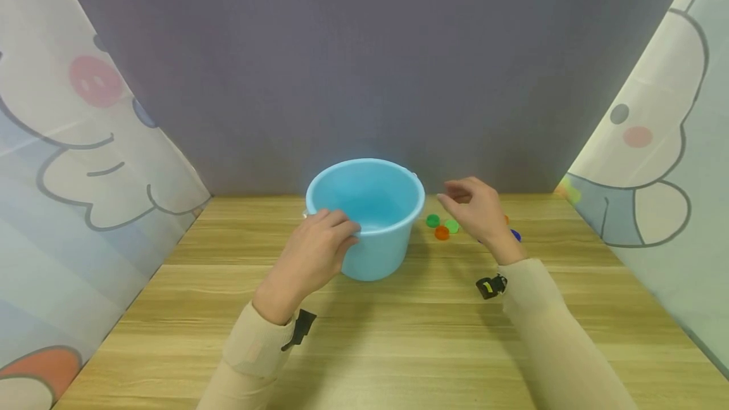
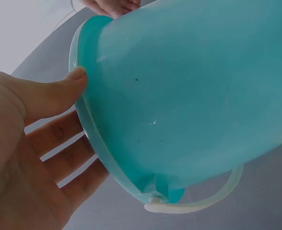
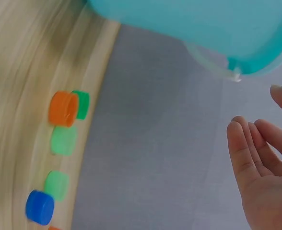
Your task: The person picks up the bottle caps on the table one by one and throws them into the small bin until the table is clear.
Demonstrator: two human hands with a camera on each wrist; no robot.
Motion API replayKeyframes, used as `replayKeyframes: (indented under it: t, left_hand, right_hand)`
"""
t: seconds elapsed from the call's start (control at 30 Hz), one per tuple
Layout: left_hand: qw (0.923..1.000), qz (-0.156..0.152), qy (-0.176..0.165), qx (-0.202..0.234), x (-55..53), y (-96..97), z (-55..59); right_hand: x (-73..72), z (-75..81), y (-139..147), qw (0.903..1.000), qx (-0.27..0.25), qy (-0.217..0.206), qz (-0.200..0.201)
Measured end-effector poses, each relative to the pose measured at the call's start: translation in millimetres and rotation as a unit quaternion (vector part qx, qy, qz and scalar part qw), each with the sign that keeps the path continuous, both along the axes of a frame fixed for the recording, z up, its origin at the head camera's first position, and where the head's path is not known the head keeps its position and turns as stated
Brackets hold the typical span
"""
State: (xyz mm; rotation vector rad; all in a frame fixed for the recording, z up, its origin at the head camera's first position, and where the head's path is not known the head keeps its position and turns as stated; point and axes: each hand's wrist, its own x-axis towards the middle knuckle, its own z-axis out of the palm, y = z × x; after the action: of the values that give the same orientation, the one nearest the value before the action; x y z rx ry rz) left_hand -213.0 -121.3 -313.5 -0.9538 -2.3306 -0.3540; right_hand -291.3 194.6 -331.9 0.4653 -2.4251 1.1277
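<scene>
A light blue bucket (image 1: 378, 255) stands upright near the back of the table. My left hand (image 1: 319, 248) grips its near left rim, thumb on the outside and fingers reaching over the edge, as the left wrist view shows. A pale handle (image 2: 198, 205) hangs down along the bucket's side. To the right of the bucket, my right hand (image 1: 475, 211) is held in the air with nothing between thumb and fingers. Several bottle caps lie below it, among them an orange cap (image 3: 63, 109), a dark green cap (image 1: 433, 221), a light green cap (image 3: 63, 140) and a blue cap (image 3: 40, 207).
The wooden table (image 1: 398, 347) ends at a dark grey panel (image 1: 364, 68) behind the bucket. Side walls with printed cartoon animals (image 1: 643, 131) flank the table. A small black strap buckle (image 1: 491, 286) hangs at my right cuff.
</scene>
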Motion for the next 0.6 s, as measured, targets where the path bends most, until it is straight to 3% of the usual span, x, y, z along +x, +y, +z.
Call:
replayKeyframes:
  t: [0.6]
  left_hand:
    - [1.0000,0.003,-0.006,0.001,0.3,0.5,-0.5]
  right_hand:
    - [-17.3,-20.5,30,0.9932,0.049,-0.101,-0.031]
